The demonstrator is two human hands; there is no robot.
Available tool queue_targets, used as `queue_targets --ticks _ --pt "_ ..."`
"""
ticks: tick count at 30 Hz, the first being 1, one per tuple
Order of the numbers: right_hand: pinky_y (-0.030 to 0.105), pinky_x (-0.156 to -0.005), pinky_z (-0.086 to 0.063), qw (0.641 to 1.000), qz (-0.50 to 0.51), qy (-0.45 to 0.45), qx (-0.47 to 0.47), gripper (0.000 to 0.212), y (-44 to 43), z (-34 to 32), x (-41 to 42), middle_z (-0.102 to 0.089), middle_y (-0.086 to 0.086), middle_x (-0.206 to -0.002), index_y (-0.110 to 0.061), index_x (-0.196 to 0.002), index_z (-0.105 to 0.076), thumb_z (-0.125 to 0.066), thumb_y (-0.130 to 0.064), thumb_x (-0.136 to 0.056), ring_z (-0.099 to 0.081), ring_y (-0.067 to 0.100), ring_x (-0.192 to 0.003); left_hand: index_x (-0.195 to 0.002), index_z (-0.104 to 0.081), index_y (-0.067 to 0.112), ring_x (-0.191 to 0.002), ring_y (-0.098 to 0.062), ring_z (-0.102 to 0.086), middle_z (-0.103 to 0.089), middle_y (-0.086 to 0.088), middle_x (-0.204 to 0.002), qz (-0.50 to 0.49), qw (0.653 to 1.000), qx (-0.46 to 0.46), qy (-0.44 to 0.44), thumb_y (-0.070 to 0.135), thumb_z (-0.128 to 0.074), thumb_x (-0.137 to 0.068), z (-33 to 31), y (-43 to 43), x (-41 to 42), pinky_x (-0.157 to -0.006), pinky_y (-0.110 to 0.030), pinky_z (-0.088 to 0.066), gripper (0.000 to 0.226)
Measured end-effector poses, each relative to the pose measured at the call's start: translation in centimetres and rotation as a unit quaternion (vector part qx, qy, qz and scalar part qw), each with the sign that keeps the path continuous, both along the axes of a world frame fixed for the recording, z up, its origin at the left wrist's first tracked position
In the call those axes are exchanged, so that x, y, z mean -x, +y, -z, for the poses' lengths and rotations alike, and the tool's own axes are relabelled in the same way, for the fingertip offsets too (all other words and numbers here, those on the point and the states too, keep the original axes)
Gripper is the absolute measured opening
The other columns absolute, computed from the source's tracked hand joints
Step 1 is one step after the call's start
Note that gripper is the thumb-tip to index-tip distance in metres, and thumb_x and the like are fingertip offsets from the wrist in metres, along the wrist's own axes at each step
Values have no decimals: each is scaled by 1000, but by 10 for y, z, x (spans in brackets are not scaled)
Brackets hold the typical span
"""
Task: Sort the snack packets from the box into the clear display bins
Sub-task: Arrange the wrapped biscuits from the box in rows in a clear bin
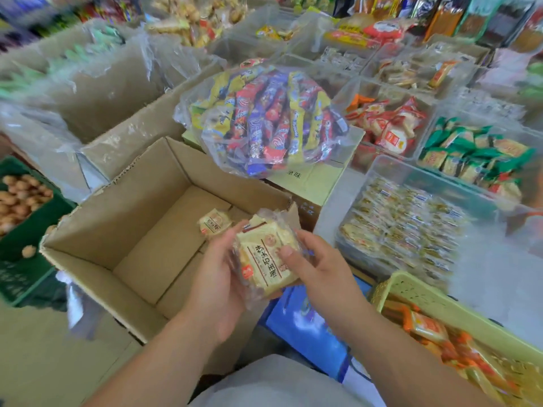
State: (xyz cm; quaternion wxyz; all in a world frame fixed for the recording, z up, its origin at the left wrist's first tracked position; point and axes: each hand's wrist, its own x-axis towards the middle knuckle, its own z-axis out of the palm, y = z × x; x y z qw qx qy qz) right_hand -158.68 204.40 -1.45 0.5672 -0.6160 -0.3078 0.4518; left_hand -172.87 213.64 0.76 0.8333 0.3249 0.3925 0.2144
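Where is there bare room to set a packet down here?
The box floor is bare but for one packet at its far right. A grey strip runs between box and clear bin. That bin is packed full.

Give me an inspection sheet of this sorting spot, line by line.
surface: mostly covered; a pale counter strip shows between box and bin.
job's things: cardboard box open, one loose packet left inside; packet stack held over its right side; clear bin of pale packets to the right.
clutter: clear bag of snack sticks on a carton; yellow basket; green crate.
grippers: left hand and right hand both grip the packet stack.
cables: nothing seen.
surroundings: further bins and shelves of packaged snacks, blurred.
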Motion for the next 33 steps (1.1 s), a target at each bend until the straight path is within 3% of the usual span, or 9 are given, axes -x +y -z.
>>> queue_targets --ticks 3,5,8,11,14,17,20,25,33 --pt "25 -83 -58 998 15 -54 15 34 -20 0 -22 -67 -21 -116 -52 -125 -54 -66 -38 -96 -68 5 -101 -134 -59 19 -111 -33 -73 -73 -11 -125 -52 999 -1 14 42 -60 -95 2 -20 -19 -80 -53 -63 45" --pt "18 -82 -52 988 42 -145 41 35 -30 2 -32 -55 -26 -115 -60 -118 -47 -65 -39 -96 -58 -2 -104 -129 -51 14 -104 -31 -75 -76 -11 -118 -68 996 -35 43 41 -65 -87 3 -33 -31 -74 -50 -64 52" --pt "6 -78 -43 975 61 -211 29 34 -42 5 -38 -46 -19 -121 -59 -115 -45 -60 -33 -99 -49 -11 -109 -117 -52 15 -94 -33 -77 -77 -14 -110 -79 992 -76 65 38 -69 -83 5 -46 -48 -61 -45 -63 45" --pt "5 -82 -42 966 101 -238 0 34 -52 9 -41 -39 -16 -124 -54 -118 -43 -60 -30 -100 -49 -6 -109 -116 -52 15 -87 -32 -78 -78 -15 -104 -97 988 -95 76 36 -72 -80 6 -53 -62 -55 -38 -61 46" --pt "1 -82 -38 960 105 -257 -16 25 -58 11 -50 -40 -9 -122 -37 -122 -56 -61 -43 -97 -48 -8 -104 -115 -54 19 -70 -25 -76 -79 -12 -95 -108 983 -118 91 37 -78 -73 8 -57 -75 -44 -29 -54 51" --pt "0 -89 -35 968 53 -247 5 68 -63 11 -58 -37 -16 -127 -37 -130 -55 -61 -80 -78 -43 -10 -117 -113 -56 19 -82 -29 -77 -76 -17 -106 -101 984 -122 87 44 -77 -75 12 -55 -86 -54 -36 -59 50" --pt "-1 -99 -29 969 23 -246 28 96 -65 13 -66 -30 -24 -136 -41 -141 -41 -66 -88 -61 -34 -12 -129 -105 -67 21 -102 -30 -75 -76 -14 -116 -73 992 -94 49 63 -60 -86 18 -52 -93 -75 -49 -63 47" --pt "0 -94 -32 977 22 -211 27 76 -68 17 -75 -41 -21 -135 -38 -143 -44 -68 -66 -75 -41 -12 -123 -107 -67 29 -98 -30 -76 -77 -9 -112 -26 989 -109 101 46 -66 -92 28 -52 -105 -86 -58 -59 23" --pt "14 -83 -52 998 61 -24 19 44 -66 18 -112 -65 -28 -119 -55 -120 -59 -70 -53 -78 -62 -6 -110 -110 -69 32 -94 -33 -78 -79 -8 -110 -36 989 -79 122 21 -59 -103 36 -37 -108 -58 -41 -64 17"
